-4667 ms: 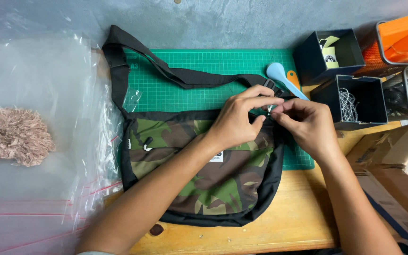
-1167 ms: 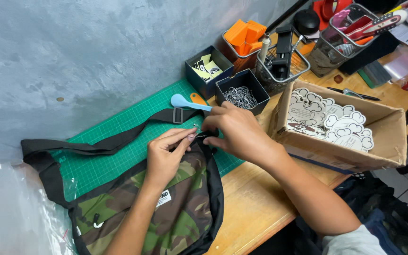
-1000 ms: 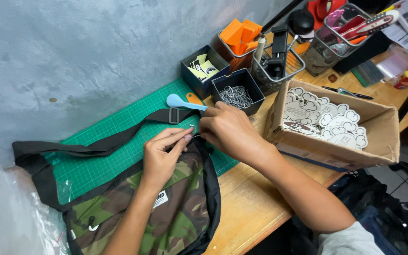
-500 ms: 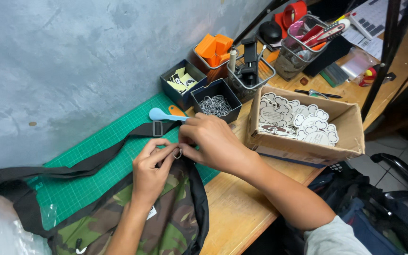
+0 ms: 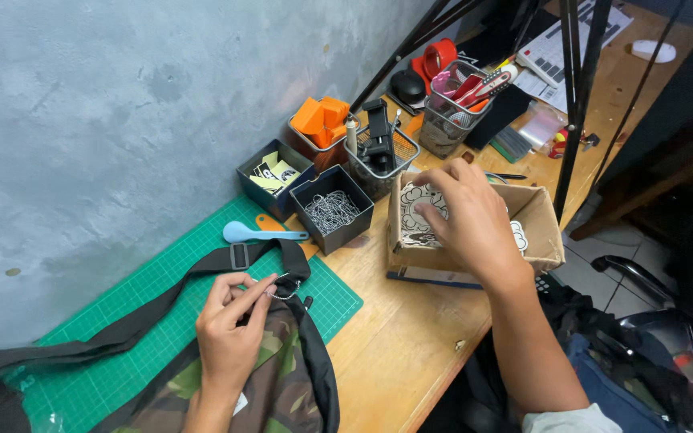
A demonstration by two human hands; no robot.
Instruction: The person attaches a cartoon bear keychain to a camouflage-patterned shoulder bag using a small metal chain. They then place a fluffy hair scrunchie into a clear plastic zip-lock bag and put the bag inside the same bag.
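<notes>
A camouflage bag with black trim and a black strap lies on a green cutting mat. My left hand rests on the bag's top corner and pinches a small silver ball chain there. My right hand hovers over an open cardboard box of white cloud-shaped tags, fingers spread and curled down, nothing visibly held.
A dark box of ball chains, a dark box of small cards, wire baskets with orange pieces and tools stand along the grey wall. A blue spoon-like tool lies on the mat. Black tripod legs rise at right.
My right hand left the bag's corner and moved right to the cardboard box. My left hand stays on the bag holding the chain. The view has swung right.
</notes>
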